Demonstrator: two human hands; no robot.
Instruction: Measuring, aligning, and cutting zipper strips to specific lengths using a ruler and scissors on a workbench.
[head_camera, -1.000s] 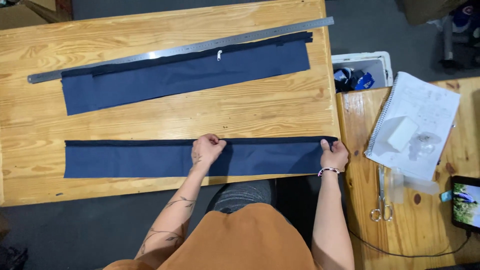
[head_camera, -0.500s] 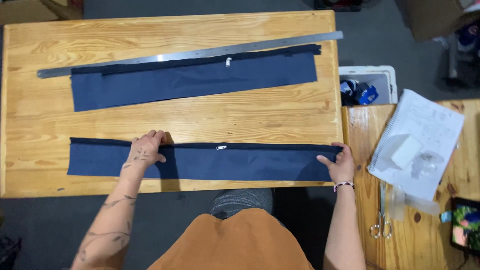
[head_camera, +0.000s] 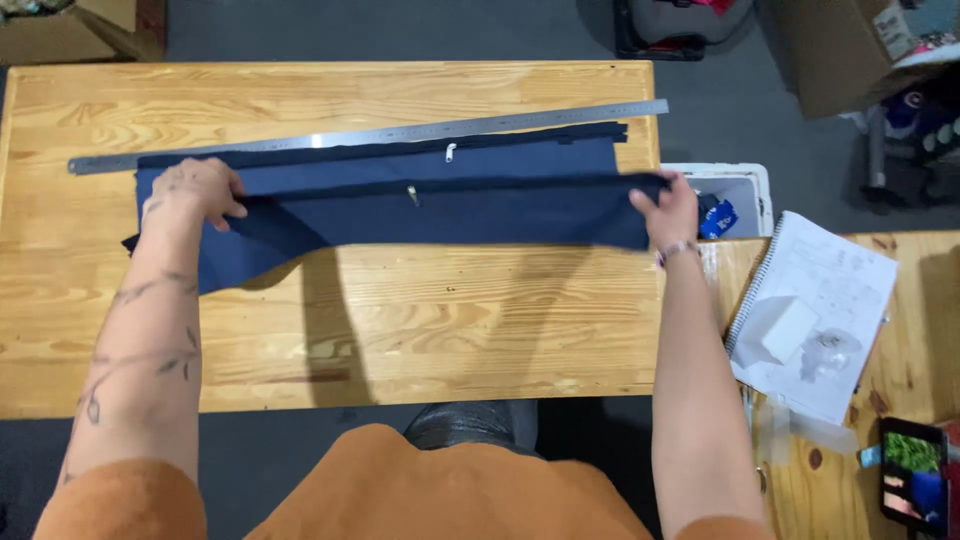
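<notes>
Since the earlier frame, the near navy fabric strip (head_camera: 440, 215) has been lifted far, over the second strip (head_camera: 380, 160) beside the steel ruler (head_camera: 400, 133). Its long axis runs left-right, zipper edge far. Wooden table (head_camera: 400, 320), grey floor. Left hand (head_camera: 195, 190) and right hand (head_camera: 668, 208) each pinch an end, fingers closed.

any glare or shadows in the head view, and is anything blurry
Head view: a bright glare spot on the metal ruler; soft arm shadows fall across the wooden table under the lifted navy fabric strip; left hand and right hand look slightly soft, the table grain sharp; the table edges bow slightly.
</notes>
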